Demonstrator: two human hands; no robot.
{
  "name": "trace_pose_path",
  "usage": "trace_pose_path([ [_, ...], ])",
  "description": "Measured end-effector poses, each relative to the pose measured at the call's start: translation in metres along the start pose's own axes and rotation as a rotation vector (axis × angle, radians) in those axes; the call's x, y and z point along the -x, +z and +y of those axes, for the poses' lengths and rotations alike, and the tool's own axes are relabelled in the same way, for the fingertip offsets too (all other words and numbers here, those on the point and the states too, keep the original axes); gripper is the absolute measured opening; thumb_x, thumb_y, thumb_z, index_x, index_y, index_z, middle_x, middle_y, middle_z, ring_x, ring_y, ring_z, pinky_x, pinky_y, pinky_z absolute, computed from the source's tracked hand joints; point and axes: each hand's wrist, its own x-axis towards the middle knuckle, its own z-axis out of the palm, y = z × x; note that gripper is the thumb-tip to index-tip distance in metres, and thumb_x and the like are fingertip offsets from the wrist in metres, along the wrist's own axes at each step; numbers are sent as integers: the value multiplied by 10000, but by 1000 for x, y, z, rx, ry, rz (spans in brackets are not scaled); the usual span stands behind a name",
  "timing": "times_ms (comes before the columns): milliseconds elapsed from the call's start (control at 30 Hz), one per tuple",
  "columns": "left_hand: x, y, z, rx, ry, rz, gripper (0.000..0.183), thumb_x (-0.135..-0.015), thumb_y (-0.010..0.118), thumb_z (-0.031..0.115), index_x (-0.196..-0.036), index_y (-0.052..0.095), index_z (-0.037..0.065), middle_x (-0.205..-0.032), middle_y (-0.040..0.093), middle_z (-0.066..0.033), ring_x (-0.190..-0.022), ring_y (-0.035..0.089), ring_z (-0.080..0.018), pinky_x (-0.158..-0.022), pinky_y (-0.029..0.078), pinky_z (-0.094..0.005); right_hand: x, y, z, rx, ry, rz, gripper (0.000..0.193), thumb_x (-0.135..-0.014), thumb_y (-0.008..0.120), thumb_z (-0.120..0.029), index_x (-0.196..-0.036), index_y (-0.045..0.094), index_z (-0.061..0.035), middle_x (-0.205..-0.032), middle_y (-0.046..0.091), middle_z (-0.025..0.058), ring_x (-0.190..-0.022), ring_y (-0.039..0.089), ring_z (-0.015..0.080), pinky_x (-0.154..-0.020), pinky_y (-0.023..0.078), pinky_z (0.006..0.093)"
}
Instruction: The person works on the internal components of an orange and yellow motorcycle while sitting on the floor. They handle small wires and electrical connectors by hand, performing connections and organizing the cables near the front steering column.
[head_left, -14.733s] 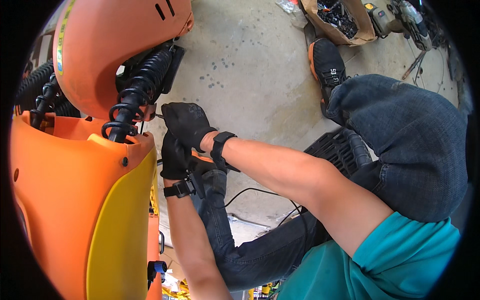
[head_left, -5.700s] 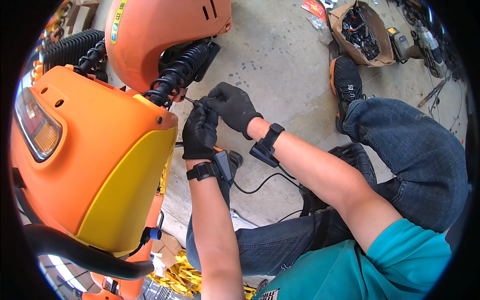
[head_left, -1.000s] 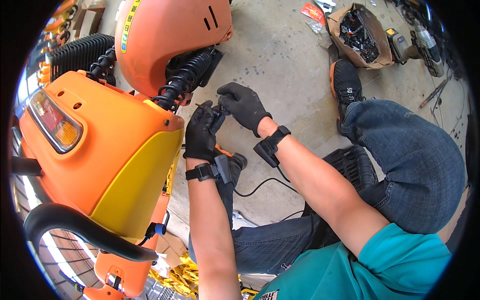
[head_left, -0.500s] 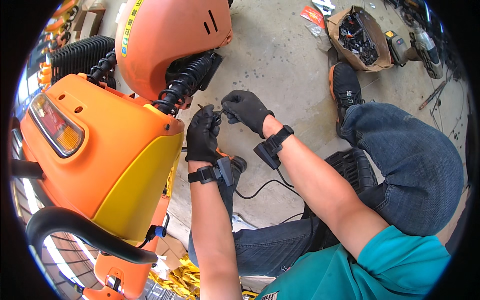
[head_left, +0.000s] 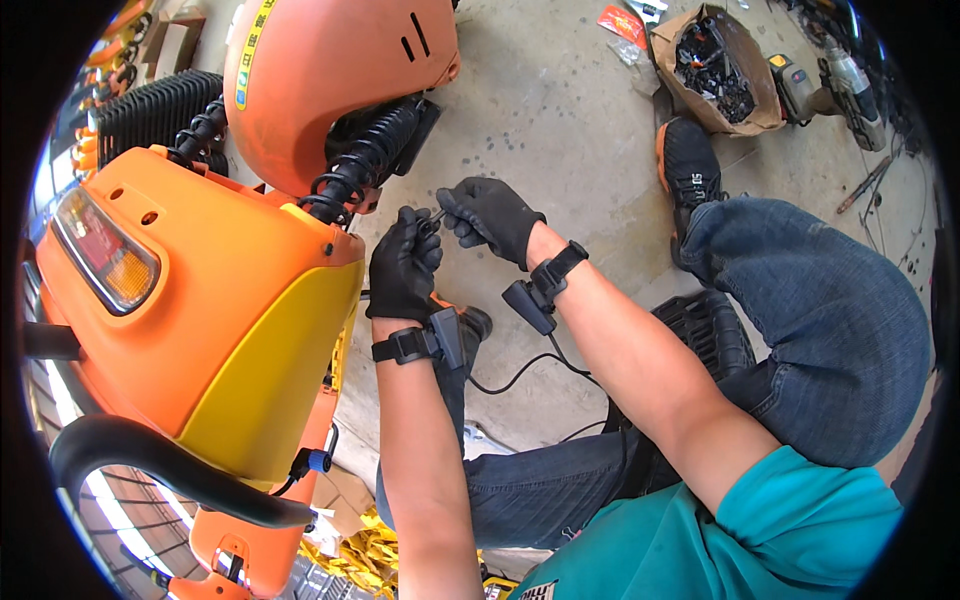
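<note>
My left hand (head_left: 403, 268), in a black glove, is closed with its fingertips pinched on a small dark part too small to name. My right hand (head_left: 495, 222), gloved alike, pinches at a short, thin metal piece (head_left: 436, 216) that bridges the gap between both sets of fingertips. The two hands meet over the concrete floor, just right of a black coil-spring shock absorber (head_left: 352, 175). Beside them stands a vehicle with an orange and yellow body panel (head_left: 215, 265) and an orange fender (head_left: 345, 75). My fingers hide most of what they hold.
A paper bag (head_left: 765, 105) of small black parts stands at the upper right, with a cordless drill (head_left: 855, 100) beside it. A black crate (head_left: 708, 330) is near my bent knee. A curved black bar (head_left: 150, 455) juts out at lower left. Cables trail beneath my right forearm.
The picture has shifted slightly. The thin tip that stuck out above my left fingers no longer shows, and a metal piece now shows between the hands. Both hands stay close together.
</note>
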Motion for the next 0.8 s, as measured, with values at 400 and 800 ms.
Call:
trace_pose_path([
  [400,3,2,-6,-130,62,92,273,-960,649,209,-1174,646,41,-955,670,-42,-800,608,-122,-703,507,-231,1,4,-6,187,-54,-46,220,-925,654,-238,-895,634,-21,-738,646,55,-617,602,126,-568,519,275],
  [800,-4,-8,-9,-306,211,98,302,-970,624,182,-1237,624,40,-1125,653,-59,-976,619,-152,-838,516,-270,-3,18,-5,759,-276,-61,362,-788,656,-288,-1036,619,-27,-1020,665,225,-969,641,371,-833,507,437],
])
